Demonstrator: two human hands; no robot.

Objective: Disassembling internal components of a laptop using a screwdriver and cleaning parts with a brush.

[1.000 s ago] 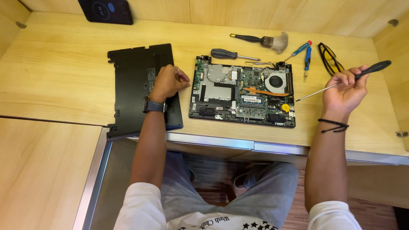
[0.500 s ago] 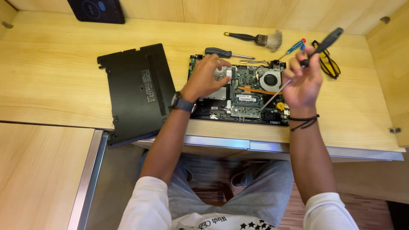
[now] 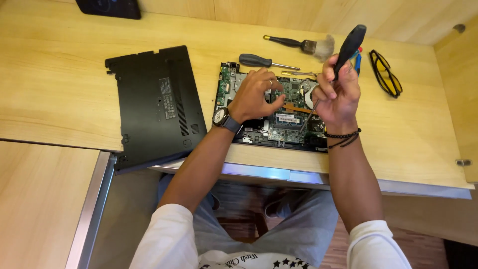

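Green circuit boards show inside the opened laptop (image 3: 279, 107), which lies flat on the pale wooden surface (image 3: 59, 94) directly in front of the person, its long side running left to right along the near edge. The right hand (image 3: 338, 92) is clenched around the black handle of a long screwdriver (image 3: 343, 50); the handle points up and away to the right, while the thin shaft slants down and to the left, its tip coming down at about the middle of the exposed board, just left of the round fan. So the tool's long axis runs diagonally, from upper right above the laptop to lower left at the board, and the right hand hangs over the laptop's right half. The left hand (image 3: 256, 94) rests curled on the left-centre of the board, fingers bent down onto the components, just left of the tip; whether it pinches anything small cannot be told. Both hands are over the laptop, the left one lower and touching it. Left of the laptop, well apart from both hands, lies the removed black bottom cover (image 3: 154, 104). Beyond the laptop are a second screwdriver (image 3: 264, 61) and a small brush (image 3: 303, 45), and to the right a pair of yellow-lensed glasses (image 3: 386, 74).
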